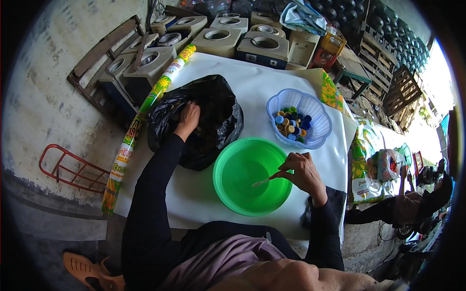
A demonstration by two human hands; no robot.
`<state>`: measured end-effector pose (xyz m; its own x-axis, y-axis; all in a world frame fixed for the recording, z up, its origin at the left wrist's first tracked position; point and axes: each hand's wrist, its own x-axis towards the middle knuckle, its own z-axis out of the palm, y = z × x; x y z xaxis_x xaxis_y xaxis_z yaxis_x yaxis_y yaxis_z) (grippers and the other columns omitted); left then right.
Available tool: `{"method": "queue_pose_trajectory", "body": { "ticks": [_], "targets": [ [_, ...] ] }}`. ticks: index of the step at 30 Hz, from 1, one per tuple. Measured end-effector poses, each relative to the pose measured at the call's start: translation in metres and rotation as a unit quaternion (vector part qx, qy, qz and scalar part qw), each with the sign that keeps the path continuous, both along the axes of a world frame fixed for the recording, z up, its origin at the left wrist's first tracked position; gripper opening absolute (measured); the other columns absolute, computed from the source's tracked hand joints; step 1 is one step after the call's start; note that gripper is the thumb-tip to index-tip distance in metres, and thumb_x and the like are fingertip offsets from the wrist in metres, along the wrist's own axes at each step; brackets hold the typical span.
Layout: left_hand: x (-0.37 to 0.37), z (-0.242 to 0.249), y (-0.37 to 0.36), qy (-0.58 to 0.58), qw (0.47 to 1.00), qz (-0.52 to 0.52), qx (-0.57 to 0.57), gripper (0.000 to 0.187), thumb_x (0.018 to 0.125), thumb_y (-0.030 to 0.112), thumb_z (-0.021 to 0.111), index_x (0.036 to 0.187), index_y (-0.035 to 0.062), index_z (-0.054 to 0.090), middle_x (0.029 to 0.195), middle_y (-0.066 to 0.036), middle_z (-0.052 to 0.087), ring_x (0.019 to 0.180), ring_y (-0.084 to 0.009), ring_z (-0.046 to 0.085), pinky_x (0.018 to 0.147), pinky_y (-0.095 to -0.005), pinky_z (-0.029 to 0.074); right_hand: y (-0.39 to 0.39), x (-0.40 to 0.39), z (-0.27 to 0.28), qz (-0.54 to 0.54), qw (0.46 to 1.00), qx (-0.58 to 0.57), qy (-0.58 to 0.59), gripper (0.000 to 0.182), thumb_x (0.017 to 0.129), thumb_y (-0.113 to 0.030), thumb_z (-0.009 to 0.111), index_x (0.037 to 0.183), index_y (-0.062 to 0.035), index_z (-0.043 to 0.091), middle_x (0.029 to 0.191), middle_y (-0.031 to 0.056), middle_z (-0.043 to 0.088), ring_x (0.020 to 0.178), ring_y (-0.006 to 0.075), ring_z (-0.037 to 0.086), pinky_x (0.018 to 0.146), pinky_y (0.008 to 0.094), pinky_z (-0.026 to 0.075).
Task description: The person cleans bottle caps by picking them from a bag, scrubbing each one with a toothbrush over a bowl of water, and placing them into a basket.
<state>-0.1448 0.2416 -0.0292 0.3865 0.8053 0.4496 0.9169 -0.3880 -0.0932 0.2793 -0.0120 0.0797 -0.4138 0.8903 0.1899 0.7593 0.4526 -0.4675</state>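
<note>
— What do you see of your own clothing from up here?

— Your arms are covered in long black sleeves that run down to the wrists, snug and plain, with no markings. Your left hand [188, 116] and right hand [303, 170] are bare: no gloves.

— And lower down?

— You wear a dusty mauve cloth over your lap, creased in soft folds, with black fabric above it. Your knee shows bare at the bottom edge.

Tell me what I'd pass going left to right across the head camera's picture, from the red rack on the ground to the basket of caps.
Red metal rack → rolled printed sheet → black plastic bag with the left hand reaching into it → green bowl → right hand holding a thin stick → blue basket of bottle caps.
</note>
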Motion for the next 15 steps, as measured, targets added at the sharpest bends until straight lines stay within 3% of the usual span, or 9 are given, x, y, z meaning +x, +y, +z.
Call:
{"method": "queue_pose_trajectory", "body": {
  "ticks": [5, 8, 11, 14, 15],
  "targets": [
    [0.017, 0.014, -0.002, -0.062, 0.992, 0.089, -0.063, 0.015, 0.089, 0.005, 0.06, 0.086, -0.0007, 0.073, 0.106, -0.023, 0.07, 0.104, -0.0394, 0.068, 0.081, -0.05, 0.06, 0.0, 0.0, -0.001, 0.004, 1.0, 0.005, -0.003, 0.023, 0.081, -0.032, 0.086, 0.093, -0.0131, 0.082, 0.087, -0.0017, 0.067, 0.088, 0.0155, 0.064, 0.091, 0.0352, 0.038],
    [0.009, 0.01, 0.0, -0.049, 0.997, 0.061, -0.022, 0.012, 0.089, 0.001, 0.059, 0.089, -0.0007, 0.071, 0.102, -0.021, 0.069, 0.101, -0.0409, 0.068, 0.083, -0.0501, 0.059, 0.0, 0.0, -0.001, 0.009, 1.0, 0.017, 0.0, 0.022, 0.082, -0.031, 0.086, 0.093, -0.013, 0.082, 0.087, -0.0012, 0.067, 0.089, 0.0157, 0.064, 0.093, 0.0354, 0.038],
    [0.015, 0.04, -0.026, -0.099, 0.994, -0.008, 0.039, 0.002, 0.088, -0.002, 0.066, 0.087, -0.0008, 0.067, 0.099, -0.019, 0.068, 0.097, -0.0399, 0.068, 0.083, -0.0498, 0.057, 0.0, 0.001, -0.002, 0.016, 0.999, 0.033, -0.004, 0.021, 0.082, -0.031, 0.085, 0.093, -0.0128, 0.082, 0.087, -0.001, 0.067, 0.091, 0.0159, 0.065, 0.093, 0.0354, 0.038],
    [0.018, 0.067, -0.045, -0.226, 0.971, -0.068, -0.032, 0.016, 0.084, -0.001, 0.076, 0.085, -0.0014, 0.06, 0.095, -0.017, 0.067, 0.095, -0.0383, 0.067, 0.082, -0.0495, 0.054, 0.0, -0.002, -0.005, 0.015, 0.999, 0.038, 0.006, 0.022, 0.082, -0.032, 0.085, 0.093, -0.0127, 0.082, 0.088, -0.0009, 0.067, 0.091, 0.0164, 0.064, 0.093, 0.0361, 0.039],
    [0.021, 0.073, -0.054, -0.268, 0.958, -0.101, -0.004, 0.029, 0.083, 0.007, 0.084, 0.084, -0.0016, 0.056, 0.091, -0.017, 0.068, 0.088, -0.0383, 0.068, 0.077, -0.0485, 0.052, 0.0, -0.005, -0.006, 0.01, 0.998, 0.053, 0.012, 0.022, 0.082, -0.032, 0.085, 0.093, -0.0128, 0.082, 0.089, -0.001, 0.067, 0.09, 0.0166, 0.064, 0.092, 0.0362, 0.039]
  ]
}}
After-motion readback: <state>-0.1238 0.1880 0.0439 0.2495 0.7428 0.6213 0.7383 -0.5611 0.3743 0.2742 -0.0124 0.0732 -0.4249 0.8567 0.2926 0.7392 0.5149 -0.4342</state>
